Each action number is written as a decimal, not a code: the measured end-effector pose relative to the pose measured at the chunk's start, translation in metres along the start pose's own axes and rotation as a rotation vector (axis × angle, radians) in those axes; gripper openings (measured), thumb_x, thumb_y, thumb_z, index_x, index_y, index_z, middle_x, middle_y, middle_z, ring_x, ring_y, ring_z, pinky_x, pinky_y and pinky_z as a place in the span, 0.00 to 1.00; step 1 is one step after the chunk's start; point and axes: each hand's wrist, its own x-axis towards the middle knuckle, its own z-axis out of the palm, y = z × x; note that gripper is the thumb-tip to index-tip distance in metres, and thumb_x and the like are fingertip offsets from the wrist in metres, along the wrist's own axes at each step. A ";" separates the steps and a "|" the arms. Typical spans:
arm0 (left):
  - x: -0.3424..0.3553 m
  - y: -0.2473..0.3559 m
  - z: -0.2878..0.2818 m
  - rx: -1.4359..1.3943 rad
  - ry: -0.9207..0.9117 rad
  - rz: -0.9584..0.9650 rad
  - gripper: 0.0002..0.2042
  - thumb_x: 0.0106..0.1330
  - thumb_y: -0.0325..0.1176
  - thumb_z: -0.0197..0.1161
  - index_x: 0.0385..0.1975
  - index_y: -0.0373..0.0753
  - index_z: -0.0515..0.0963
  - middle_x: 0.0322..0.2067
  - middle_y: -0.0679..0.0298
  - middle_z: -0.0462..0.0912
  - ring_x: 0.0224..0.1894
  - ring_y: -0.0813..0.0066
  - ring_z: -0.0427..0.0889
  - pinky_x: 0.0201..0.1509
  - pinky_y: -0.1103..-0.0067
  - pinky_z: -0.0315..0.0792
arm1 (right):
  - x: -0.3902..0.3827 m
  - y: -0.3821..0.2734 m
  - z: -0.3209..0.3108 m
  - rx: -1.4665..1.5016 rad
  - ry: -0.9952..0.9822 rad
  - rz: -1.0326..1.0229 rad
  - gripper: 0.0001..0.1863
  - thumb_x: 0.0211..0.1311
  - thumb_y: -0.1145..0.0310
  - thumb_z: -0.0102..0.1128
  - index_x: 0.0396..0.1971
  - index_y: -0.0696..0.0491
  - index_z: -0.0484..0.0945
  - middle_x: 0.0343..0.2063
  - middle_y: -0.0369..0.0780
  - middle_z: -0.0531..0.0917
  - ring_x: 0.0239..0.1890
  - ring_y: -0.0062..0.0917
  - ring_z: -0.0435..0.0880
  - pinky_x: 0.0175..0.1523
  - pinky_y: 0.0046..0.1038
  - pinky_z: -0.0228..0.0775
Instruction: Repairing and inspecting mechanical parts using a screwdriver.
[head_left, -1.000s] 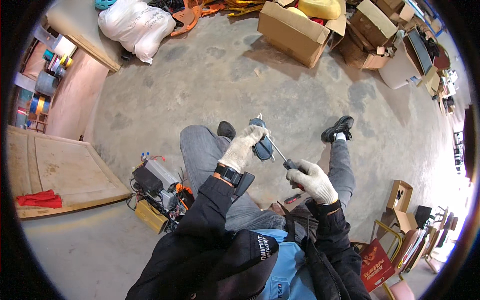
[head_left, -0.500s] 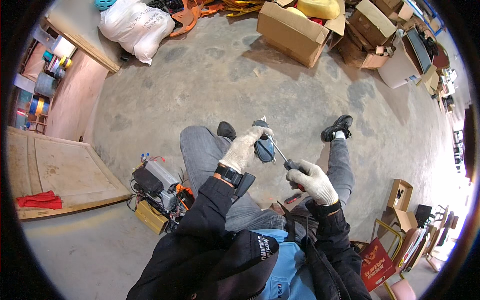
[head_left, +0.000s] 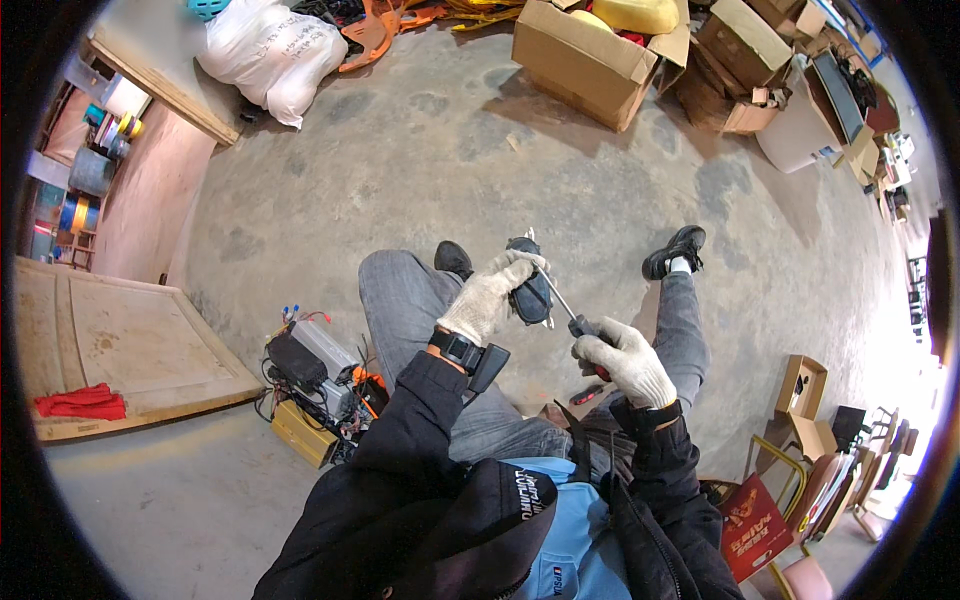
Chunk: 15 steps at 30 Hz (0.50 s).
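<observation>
In a white knit glove, my left hand (head_left: 490, 297) is closed on a dark rounded device (head_left: 530, 297) with light metal tabs at its ends. My right hand (head_left: 632, 362), gloved alike, wraps round the dark handle of a screwdriver (head_left: 563, 306). The shaft slants up and left, its tip reaching the device close to my left fingertips; the exact contact spot is too small to make out. Below my right hand, a red and black tool (head_left: 588, 394) lies near my lap.
Beside my left leg sits a pile of electronic boxes and wires (head_left: 318, 375). A wooden panel (head_left: 150, 345) with a red cloth (head_left: 80, 402) lies at left. Cardboard boxes (head_left: 590, 62) and a white sack (head_left: 272, 60) stand far off. At right are a small open carton (head_left: 803, 390) and folded chairs (head_left: 815, 495).
The device has tilted slightly in my left hand, so its face looks darker. Both hands keep nearly the same place, and the screwdriver stays against the device.
</observation>
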 end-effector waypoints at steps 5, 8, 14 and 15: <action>0.003 -0.001 -0.002 -0.049 -0.003 -0.004 0.16 0.84 0.38 0.53 0.52 0.30 0.80 0.52 0.49 0.85 0.56 0.54 0.86 0.67 0.61 0.79 | 0.002 0.003 0.000 -0.014 -0.008 -0.005 0.20 0.71 0.60 0.64 0.51 0.62 0.83 0.31 0.35 0.84 0.31 0.16 0.80 0.39 0.22 0.74; 0.006 -0.001 0.000 -0.123 -0.027 -0.032 0.18 0.85 0.40 0.51 0.52 0.29 0.80 0.52 0.49 0.85 0.57 0.53 0.85 0.68 0.60 0.78 | 0.003 0.004 0.001 0.027 -0.005 -0.027 0.21 0.71 0.60 0.65 0.52 0.62 0.83 0.31 0.35 0.84 0.31 0.16 0.80 0.40 0.22 0.73; 0.001 -0.001 0.005 -0.043 -0.001 -0.050 0.19 0.85 0.41 0.49 0.52 0.29 0.80 0.52 0.49 0.85 0.57 0.53 0.85 0.68 0.60 0.78 | 0.002 0.002 0.000 0.008 -0.009 -0.018 0.21 0.70 0.60 0.65 0.53 0.61 0.83 0.31 0.35 0.84 0.31 0.15 0.80 0.39 0.21 0.72; 0.000 0.000 0.005 -0.040 0.009 -0.047 0.19 0.85 0.41 0.49 0.52 0.29 0.80 0.52 0.49 0.85 0.57 0.53 0.85 0.68 0.60 0.78 | 0.002 0.002 0.000 0.013 -0.012 -0.015 0.21 0.70 0.60 0.66 0.54 0.61 0.83 0.31 0.35 0.84 0.31 0.15 0.80 0.39 0.21 0.72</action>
